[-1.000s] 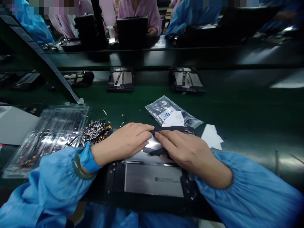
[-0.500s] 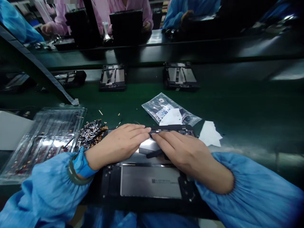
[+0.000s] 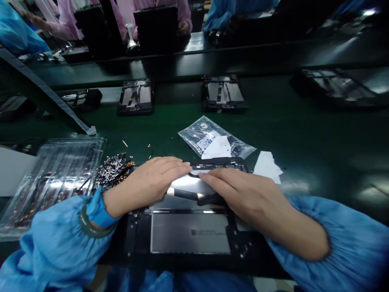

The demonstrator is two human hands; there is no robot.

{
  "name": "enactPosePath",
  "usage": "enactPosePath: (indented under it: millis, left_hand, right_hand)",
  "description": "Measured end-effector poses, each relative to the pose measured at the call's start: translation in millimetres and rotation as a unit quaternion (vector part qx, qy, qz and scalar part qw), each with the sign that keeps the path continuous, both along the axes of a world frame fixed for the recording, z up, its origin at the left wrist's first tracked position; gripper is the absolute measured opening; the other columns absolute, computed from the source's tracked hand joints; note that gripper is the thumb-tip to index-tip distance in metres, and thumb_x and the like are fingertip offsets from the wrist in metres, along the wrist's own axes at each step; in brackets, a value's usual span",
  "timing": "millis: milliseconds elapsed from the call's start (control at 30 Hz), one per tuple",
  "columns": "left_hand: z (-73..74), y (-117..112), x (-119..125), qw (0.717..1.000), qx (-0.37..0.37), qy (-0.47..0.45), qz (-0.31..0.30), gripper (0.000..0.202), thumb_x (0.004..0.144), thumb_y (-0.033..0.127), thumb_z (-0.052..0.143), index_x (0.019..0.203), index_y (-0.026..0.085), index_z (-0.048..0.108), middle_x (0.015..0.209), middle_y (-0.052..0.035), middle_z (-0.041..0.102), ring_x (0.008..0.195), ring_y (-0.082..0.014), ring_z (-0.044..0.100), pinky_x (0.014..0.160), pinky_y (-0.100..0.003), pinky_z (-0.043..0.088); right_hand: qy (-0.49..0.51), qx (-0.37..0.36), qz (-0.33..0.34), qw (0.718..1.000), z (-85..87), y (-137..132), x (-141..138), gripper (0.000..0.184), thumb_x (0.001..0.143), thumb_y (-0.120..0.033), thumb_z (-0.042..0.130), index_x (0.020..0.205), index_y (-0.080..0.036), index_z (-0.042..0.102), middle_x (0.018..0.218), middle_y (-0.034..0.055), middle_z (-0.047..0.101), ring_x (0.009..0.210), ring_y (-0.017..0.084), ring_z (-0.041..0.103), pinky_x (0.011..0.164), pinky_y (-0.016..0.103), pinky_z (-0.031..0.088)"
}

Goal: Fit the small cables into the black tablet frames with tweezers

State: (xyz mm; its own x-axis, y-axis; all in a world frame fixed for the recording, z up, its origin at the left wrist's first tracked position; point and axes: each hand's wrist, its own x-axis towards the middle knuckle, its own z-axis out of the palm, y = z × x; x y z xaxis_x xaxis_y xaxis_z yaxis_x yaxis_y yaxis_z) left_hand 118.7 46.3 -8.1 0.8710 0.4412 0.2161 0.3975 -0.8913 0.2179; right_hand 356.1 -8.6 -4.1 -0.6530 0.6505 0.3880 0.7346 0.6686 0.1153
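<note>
An opened tablet-like device (image 3: 191, 233) lies in front of me, with silver panels, a small printed code and black edges. My left hand (image 3: 152, 178) rests over its upper left part, fingers together and stretched toward the far edge. From the other side, my right hand (image 3: 243, 188) reaches over the upper right part, its fingertips at a dark strip (image 3: 194, 175) near the far edge. Both thumbs are hidden beneath the hands. A black, flat ribbon-like piece (image 3: 209, 198) lies across the silver area below my right fingers.
Left of the device are a heap of small metallic parts (image 3: 114, 168) and a clear plastic tray (image 3: 54, 178). Beyond lie a clear bag (image 3: 194, 132) and torn white paper (image 3: 267, 167). Similar devices (image 3: 136, 97) sit on the green surface (image 3: 170, 121). Co-workers' sleeves (image 3: 240, 14) show across.
My right hand has shifted slightly right, uncovering more of the silver area. The view has moved a little, and another device shows at the far right. My left hand stays on the device.
</note>
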Motion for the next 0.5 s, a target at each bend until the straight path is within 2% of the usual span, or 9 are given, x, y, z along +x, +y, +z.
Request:
enactPosePath:
  millis: [167, 367, 500]
  left_hand:
    - [0.9, -2.5, 1.1, 0.999, 0.040, 0.022, -0.013, 0.039, 0.087, 0.006, 0.045, 0.125, 0.013, 0.053, 0.130, -0.0116, 0.057, 0.121, -0.0254, 0.050, 0.095, -0.042, 0.049]
    - [2.1, -2.5, 3.6, 0.997, 0.071, 0.028, -0.012, 0.037, 0.088, 0.007, 0.045, 0.123, 0.013, 0.055, 0.129, -0.0107, 0.059, 0.117, -0.0248, 0.054, 0.093, -0.041, 0.051]
    - [2.8, -2.3, 3.4, 0.996, 0.078, 0.032, -0.013, 0.037, 0.087, 0.007, 0.046, 0.123, 0.012, 0.055, 0.129, -0.0102, 0.059, 0.117, -0.0247, 0.054, 0.093, -0.041, 0.051]
  right_hand:
    - [-0.016, 0.028, 0.004, 0.999, -6.0, -7.4, 12.6, 0.035, 0.092, -0.003, 0.031, 0.106, -0.012, 0.061, 0.092, 0.0075, 0.068, 0.069, 0.016, 0.058, 0.054, 0.028, 0.036]
    - [-0.018, 0.065, -0.009, 0.998, -10.6, -10.0, 13.7, 0.030, 0.089, -0.001, 0.041, 0.109, -0.010, 0.062, 0.099, 0.0100, 0.068, 0.074, 0.018, 0.060, 0.060, 0.030, 0.037]
    - [-0.013, 0.064, -0.012, 0.998, -10.5, -8.8, 11.9, 0.027, 0.089, -0.001, 0.044, 0.107, -0.010, 0.063, 0.097, 0.0104, 0.069, 0.073, 0.019, 0.060, 0.059, 0.029, 0.038]
